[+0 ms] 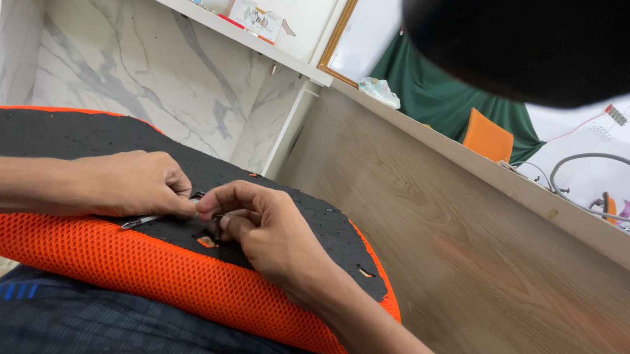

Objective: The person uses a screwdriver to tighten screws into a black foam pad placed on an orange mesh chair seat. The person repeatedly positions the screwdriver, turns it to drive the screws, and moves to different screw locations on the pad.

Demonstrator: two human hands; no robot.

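**Q:** Two hands appear in the head view; where do they lie relative to the cushion?

**A:** Both rest on top of one seat cushion (88,255), which has an orange mesh edge and a black perforated underside and lies across the person's lap. The left hand (135,181) is closed on a thin metal tool (147,219), whose shaft runs out from under the fingers along the black fabric. The right hand (266,230) meets it fingertip to fingertip, pinching at a small spot on the fabric; the two hands are together, near the cushion's front edge.

**Q:** What is hidden or hard to make out?

**A:** The tool's working tip is covered by the fingers, and what the right fingertips pinch is too small to tell. A dark blurred shape (556,38) blocks the upper right corner. The cushion's left end is cut off by the frame.

**Q:** What can be counted?

**A:** One cushion, one tool, two hands. Behind them stand one wooden panel (495,243), one marble wall (146,73), and one shelf (192,8) bearing two boxes. One orange chair back (488,138) shows before one green cloth (433,96).
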